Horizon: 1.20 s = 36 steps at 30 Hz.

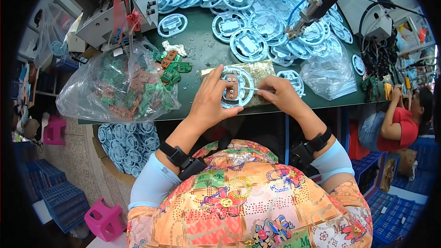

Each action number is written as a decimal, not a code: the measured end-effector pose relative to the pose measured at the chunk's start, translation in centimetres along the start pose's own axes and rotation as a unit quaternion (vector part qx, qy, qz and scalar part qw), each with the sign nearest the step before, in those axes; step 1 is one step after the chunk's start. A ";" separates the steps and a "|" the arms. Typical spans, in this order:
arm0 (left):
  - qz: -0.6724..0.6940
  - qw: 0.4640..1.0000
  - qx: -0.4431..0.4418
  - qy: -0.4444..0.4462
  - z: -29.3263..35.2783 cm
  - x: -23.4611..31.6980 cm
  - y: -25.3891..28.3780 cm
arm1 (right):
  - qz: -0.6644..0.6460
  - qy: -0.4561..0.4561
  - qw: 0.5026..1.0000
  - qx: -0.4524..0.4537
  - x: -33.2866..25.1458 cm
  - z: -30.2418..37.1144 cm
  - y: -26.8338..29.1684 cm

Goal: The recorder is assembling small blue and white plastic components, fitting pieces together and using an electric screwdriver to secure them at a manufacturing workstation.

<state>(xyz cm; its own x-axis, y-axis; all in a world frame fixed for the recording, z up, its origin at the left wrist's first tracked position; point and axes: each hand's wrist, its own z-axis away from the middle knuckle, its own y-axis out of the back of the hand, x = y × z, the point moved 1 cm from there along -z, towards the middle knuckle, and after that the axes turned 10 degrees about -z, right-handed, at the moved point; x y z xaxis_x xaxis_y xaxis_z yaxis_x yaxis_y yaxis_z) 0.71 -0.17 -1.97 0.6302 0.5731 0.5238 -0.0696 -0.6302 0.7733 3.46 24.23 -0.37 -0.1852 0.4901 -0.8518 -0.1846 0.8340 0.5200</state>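
My left hand (206, 97) holds a round light-blue plastic frame (248, 82) by its left side, fingers and thumb spread around the rim. Inside the frame lies a small brown circuit board (232, 93). At the frame's right edge, my right hand (281, 93) is closed in a pinch on a thin pale stick (257, 90), which touches or almost touches the rim; its far end is hidden by the fingers. Beneath the frame is a gold-coloured block or pad (264, 67). Another light-blue frame (292, 78) lies just beyond my right hand.
A clear bag of green and brown circuit boards (133, 85) lies left. Light-blue frames (250, 43) are heaped at the back, under a screwdriver-like tool on an arm (303, 18). Small screws (195, 48) are scattered on the green table (195, 27). A bag of pale sticks (333, 76) is right.
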 end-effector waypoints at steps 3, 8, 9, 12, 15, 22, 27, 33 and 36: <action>-0.008 1.000 -0.007 -0.001 0.0 0.0 0.1 | -0.001 0.007 1.000 0.003 0.3 -0.1 -0.2; -0.022 1.000 -0.014 -0.006 -0.2 0.1 0.3 | 0.017 0.050 0.998 0.032 0.3 -0.3 -1.0; -0.021 1.000 -0.014 -0.006 -0.2 0.1 0.3 | 0.048 0.074 0.995 0.045 0.4 -0.2 -1.1; -0.029 0.999 -0.024 -0.006 -0.3 0.1 0.5 | 0.089 0.118 0.987 0.067 0.4 -0.2 -1.3; -0.040 0.999 -0.029 -0.011 -0.5 0.2 0.6 | 0.105 0.146 0.980 0.085 0.3 -0.2 -1.5; -0.067 0.997 -0.035 -0.021 -0.8 0.5 1.0 | 0.112 0.162 0.976 0.095 0.3 0.1 -1.7; -0.081 0.996 -0.033 -0.028 -1.0 0.7 1.1 | 0.111 0.156 0.977 0.093 0.6 0.2 -1.8; -0.115 0.992 -0.032 -0.038 -1.1 0.7 1.1 | 0.153 0.217 0.936 0.231 -1.4 -0.6 2.6; -0.106 0.993 -0.029 -0.046 -1.1 0.8 1.1 | -0.002 0.216 0.872 0.439 -3.2 -3.8 9.1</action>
<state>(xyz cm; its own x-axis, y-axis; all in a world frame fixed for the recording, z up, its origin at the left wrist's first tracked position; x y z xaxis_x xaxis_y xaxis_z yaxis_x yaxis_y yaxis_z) 0.31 0.14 -0.27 0.7037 0.6376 0.3135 0.0296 -0.4672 0.8837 -1.33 29.33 7.31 -0.5674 0.5035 -0.6516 0.5892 0.8010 0.1059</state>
